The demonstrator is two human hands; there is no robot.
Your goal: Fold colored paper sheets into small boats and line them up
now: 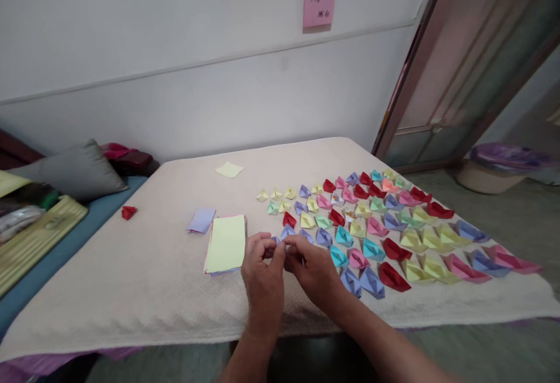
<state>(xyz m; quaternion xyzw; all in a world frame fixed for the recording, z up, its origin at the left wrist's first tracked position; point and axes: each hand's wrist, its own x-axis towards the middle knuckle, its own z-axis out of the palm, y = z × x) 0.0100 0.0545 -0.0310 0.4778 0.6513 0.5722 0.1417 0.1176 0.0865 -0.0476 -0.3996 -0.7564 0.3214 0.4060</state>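
Between my fingertips is a small folded purple paper (277, 240), mostly hidden by the fingers. My left hand (263, 269) pinches it from the left, thumb against fingers. From the other side my right hand (314, 267) closes its thumb and fingers on the same piece. Rows of folded paper boats (394, 277) in red, yellow, pink, purple, green and blue spread over the right half of the table. Just left of my left hand lies a stack of paper sheets (226, 245), pale yellow on top. Beyond it are some purple sheets (201, 220).
The table has a cream cloth (144, 290). Toward the back lies a single yellow sheet (230, 169); a red folded paper (128, 213) sits at the left. A grey pillow (74, 170) is beyond the left edge. A bin (503, 167) stands at the right, near a door frame.
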